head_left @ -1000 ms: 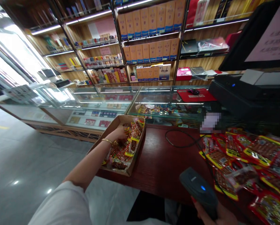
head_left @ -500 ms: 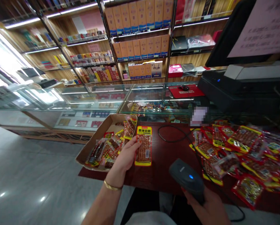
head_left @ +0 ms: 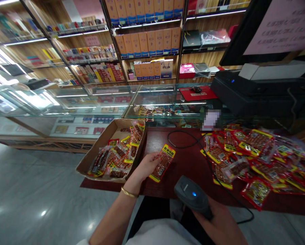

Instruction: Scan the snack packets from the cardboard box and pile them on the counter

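My left hand (head_left: 149,166) is closed on the edge of a snack packet (head_left: 165,162), red and yellow with brown strips showing through its clear front. The packet is tilted to the right above the dark red table (head_left: 152,136). In my right hand (head_left: 216,217) is a black barcode scanner (head_left: 192,195) with a lit blue light, its head pointing up and left toward the packet. Beside my left wrist, a cardboard box (head_left: 84,163) holds several similar packets (head_left: 119,151). A heap of such packets (head_left: 257,163) lies on the right of the table.
A black cable (head_left: 176,146) loops across the table. Behind stands a glass display counter (head_left: 165,92) with a red mouse pad (head_left: 206,92) and a mouse. A monitor (head_left: 267,30) rises over a black machine (head_left: 249,98) at right. Shelves of boxed goods (head_left: 147,41) line the wall.
The packet in my left hand has turned from upright to leaning right. The scanner has come nearer to it. The whole view has shifted slightly.
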The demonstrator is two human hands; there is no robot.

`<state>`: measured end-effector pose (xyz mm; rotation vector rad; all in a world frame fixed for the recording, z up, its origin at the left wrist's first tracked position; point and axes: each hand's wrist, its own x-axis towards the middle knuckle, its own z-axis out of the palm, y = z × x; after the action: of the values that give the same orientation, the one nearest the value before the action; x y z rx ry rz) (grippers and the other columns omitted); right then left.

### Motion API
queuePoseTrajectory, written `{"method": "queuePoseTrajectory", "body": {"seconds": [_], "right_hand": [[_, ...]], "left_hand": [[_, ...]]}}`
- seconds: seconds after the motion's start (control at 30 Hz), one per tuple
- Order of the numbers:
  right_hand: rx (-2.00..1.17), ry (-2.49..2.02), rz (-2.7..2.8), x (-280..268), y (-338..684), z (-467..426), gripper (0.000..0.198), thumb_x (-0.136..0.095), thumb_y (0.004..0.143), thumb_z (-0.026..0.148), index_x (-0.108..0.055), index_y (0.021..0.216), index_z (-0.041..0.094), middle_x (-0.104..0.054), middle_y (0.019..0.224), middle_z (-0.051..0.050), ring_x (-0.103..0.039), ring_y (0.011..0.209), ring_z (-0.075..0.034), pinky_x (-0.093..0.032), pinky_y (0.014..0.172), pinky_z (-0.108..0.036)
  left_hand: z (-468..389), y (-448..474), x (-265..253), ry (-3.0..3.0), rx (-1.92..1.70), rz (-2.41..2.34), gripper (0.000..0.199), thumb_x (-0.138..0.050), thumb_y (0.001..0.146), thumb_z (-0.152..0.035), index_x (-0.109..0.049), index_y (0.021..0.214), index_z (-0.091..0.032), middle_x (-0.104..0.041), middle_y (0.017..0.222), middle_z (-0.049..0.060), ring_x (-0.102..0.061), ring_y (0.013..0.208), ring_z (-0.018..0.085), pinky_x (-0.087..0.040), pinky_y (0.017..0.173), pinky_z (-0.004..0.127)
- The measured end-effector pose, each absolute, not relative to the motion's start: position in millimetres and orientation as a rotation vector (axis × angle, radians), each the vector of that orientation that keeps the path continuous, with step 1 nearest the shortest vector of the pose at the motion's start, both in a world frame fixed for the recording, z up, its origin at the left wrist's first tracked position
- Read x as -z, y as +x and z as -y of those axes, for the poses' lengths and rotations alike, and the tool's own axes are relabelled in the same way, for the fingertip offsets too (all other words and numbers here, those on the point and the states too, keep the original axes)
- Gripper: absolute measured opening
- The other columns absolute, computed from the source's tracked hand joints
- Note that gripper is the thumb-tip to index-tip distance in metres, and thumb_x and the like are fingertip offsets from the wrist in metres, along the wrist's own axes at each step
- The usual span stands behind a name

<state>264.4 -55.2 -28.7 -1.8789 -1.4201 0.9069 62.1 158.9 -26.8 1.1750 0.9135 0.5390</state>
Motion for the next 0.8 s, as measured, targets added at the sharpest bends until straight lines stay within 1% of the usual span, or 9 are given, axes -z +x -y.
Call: {"method": "queuePoseTrajectory", "body": {"seconds": [0.1, 0.17, 0.33, 0.47, 0.57, 0.67, 0.73, 0.8], "right_hand": [[-0.909, -1.908, 1.434, 33.6, 267.1, 53.9, 0.039, -0.062, 0.085, 0.034, -0.075, 0.121, 0.024, -0.077, 0.121, -0.007, -0.072, 0.115, -0.028, -0.054, 0.102, -0.038], [-0.909, -1.906, 1.442, 34.9, 268.7, 51.8, 0.039, -0.061, 0.085, 0.035, -0.075, 0.119, 0.023, -0.078, 0.119, -0.007, -0.073, 0.113, -0.029, -0.055, 0.101, -0.037], [-0.879, -1.884, 1.436, 34.0, 268.2, 47.2, 0.04, -0.061, 0.086, 0.036, -0.074, 0.122, 0.023, -0.077, 0.122, -0.007, -0.072, 0.115, -0.029, -0.054, 0.104, -0.039], [-0.824, -1.906, 1.379, 38.7, 272.0, 51.4, 0.04, -0.063, 0.086, 0.036, -0.075, 0.122, 0.024, -0.078, 0.12, -0.007, -0.074, 0.111, -0.029, -0.057, 0.099, -0.039], [-0.715, -1.888, 1.318, 44.3, 282.1, 59.8, 0.038, -0.064, 0.085, 0.037, -0.077, 0.117, 0.023, -0.08, 0.113, -0.008, -0.077, 0.104, -0.028, -0.06, 0.094, -0.035], [-0.621, -1.907, 1.244, 47.5, 295.4, 70.5, 0.036, -0.063, 0.086, 0.04, -0.079, 0.111, 0.021, -0.081, 0.106, -0.009, -0.078, 0.098, -0.027, -0.061, 0.089, -0.031], [-0.605, -1.924, 1.22, 48.6, 302.8, 77.1, 0.035, -0.063, 0.086, 0.043, -0.079, 0.108, 0.021, -0.082, 0.104, -0.009, -0.079, 0.097, -0.027, -0.062, 0.086, -0.03], [-0.588, -1.942, 1.2, 49.6, 307.1, 82.1, 0.031, -0.063, 0.086, 0.044, -0.08, 0.099, 0.022, -0.082, 0.098, -0.009, -0.079, 0.092, -0.028, -0.063, 0.083, -0.03]], "left_hand": [[-156.5, 64.5, 28.5, 1.147, -0.549, -0.909, 0.032, -0.078, 0.08, -0.033, -0.078, 0.102, -0.011, -0.075, 0.074, 0.003, -0.062, 0.059, 0.014, -0.043, 0.057, 0.023], [-155.9, 65.3, 29.1, 1.11, -0.561, -0.903, 0.033, -0.081, 0.078, -0.034, -0.078, 0.102, -0.011, -0.075, 0.074, 0.003, -0.062, 0.059, 0.014, -0.043, 0.057, 0.023], [-157.6, 67.8, 30.8, 0.989, -0.598, -0.879, 0.033, -0.085, 0.075, -0.029, -0.078, 0.103, -0.013, -0.079, 0.084, 0.005, -0.068, 0.065, 0.015, -0.049, 0.061, 0.023], [-159.5, 89.1, 39.6, 0.867, -0.627, -0.802, 0.035, -0.079, 0.075, -0.019, -0.074, 0.109, -0.016, -0.081, 0.095, 0.005, -0.074, 0.075, 0.018, -0.056, 0.071, 0.026], [-162.3, 131.6, 47.6, 0.796, -0.601, -0.712, 0.036, -0.073, 0.072, -0.01, -0.073, 0.108, -0.017, -0.081, 0.095, 0.005, -0.075, 0.077, 0.018, -0.058, 0.075, 0.028], [-167.7, 199.4, 44.5, 0.762, -0.528, -0.604, 0.03, -0.071, 0.072, -0.004, -0.073, 0.101, -0.014, -0.079, 0.089, 0.005, -0.073, 0.073, 0.017, -0.058, 0.075, 0.028], [-173.2, 251.7, 33.1, 0.751, -0.45, -0.514, 0.024, -0.072, 0.077, -0.006, -0.073, 0.101, -0.01, -0.078, 0.093, 0.008, -0.073, 0.076, 0.018, -0.058, 0.078, 0.031], [-179.4, 299.5, 17.0, 0.729, -0.378, -0.413, 0.022, -0.072, 0.088, -0.017, -0.071, 0.109, -0.01, -0.076, 0.105, 0.01, -0.073, 0.087, 0.021, -0.06, 0.082, 0.036]]}}
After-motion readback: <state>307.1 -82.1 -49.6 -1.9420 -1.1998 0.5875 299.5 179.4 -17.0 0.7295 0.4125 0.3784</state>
